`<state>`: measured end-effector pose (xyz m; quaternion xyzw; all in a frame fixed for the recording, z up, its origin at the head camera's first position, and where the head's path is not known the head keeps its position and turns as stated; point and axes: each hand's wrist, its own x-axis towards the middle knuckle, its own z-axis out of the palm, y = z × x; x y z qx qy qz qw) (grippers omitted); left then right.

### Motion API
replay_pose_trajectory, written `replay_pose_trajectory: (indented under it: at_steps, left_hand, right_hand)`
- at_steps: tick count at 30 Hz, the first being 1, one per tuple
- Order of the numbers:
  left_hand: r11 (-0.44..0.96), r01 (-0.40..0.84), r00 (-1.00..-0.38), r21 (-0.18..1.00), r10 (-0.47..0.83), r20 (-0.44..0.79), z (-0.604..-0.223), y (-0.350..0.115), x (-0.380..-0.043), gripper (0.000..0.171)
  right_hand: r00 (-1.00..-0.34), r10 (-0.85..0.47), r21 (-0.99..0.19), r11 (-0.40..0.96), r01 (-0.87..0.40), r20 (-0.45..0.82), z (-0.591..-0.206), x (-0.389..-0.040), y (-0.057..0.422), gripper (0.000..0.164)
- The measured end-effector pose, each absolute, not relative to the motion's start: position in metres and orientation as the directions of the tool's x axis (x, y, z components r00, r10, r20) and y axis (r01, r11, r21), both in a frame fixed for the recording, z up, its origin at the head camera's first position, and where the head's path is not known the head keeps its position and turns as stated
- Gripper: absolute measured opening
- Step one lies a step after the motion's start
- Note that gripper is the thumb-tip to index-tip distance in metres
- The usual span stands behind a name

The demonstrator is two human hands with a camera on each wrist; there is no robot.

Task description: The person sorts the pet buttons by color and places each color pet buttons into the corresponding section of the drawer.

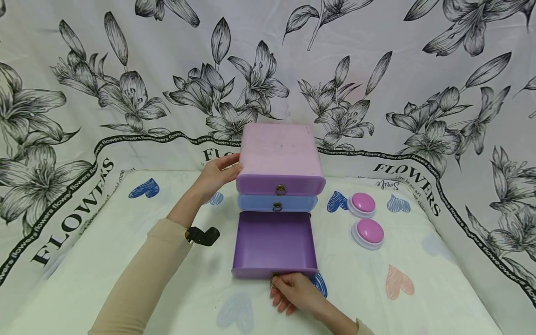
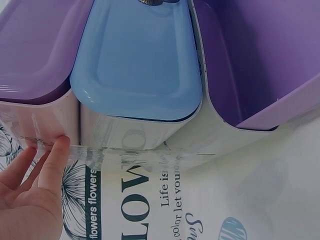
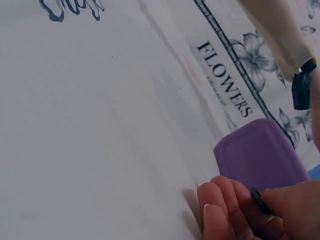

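Note:
A small three-tier drawer cabinet (image 1: 280,149) with a pink top stands in the middle. Its top purple drawer (image 1: 259,185) and the blue drawer (image 1: 253,203) below are closed. The bottom purple drawer (image 1: 274,242) is pulled far out, and its bare inside shows. My left hand (image 1: 219,170) rests its fingertips against the cabinet's left side near the top; the left wrist view shows these fingers (image 2: 52,165) on the pink wall. At the bottom drawer's front, my right hand (image 1: 297,293) pinches the ring pull (image 3: 260,200) between thumb and fingers.
Two pink-topped round push lights or buttons, one (image 1: 363,204) behind the other (image 1: 370,231), lie right of the cabinet. A white cloth (image 1: 197,288) with printed hearts covers the surface. Behind the cabinet hangs a flower-printed cloth (image 1: 268,60).

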<state>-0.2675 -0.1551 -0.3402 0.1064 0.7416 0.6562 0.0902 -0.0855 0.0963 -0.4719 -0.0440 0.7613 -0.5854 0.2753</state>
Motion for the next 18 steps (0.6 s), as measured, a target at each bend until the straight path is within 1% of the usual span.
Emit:
replay_pose_trajectory:
  at_steps: [11, 18]
  left_hand:
    - [0.112, 0.025, -0.963, 0.993, 0.27, -0.006, -0.34, -0.1549, -0.2672, 0.058]
    - [0.117, 0.031, -0.963, 0.993, 0.27, -0.002, -0.3388, -0.1543, -0.266, 0.059]
  right_hand:
    - [-0.851, -0.385, -0.914, 0.332, 0.233, -0.357, -0.4753, -0.0834, 0.0965, 0.041]
    - [-0.849, -0.401, -0.911, 0.36, 0.199, -0.344, -0.4734, -0.0826, 0.0982, 0.035]
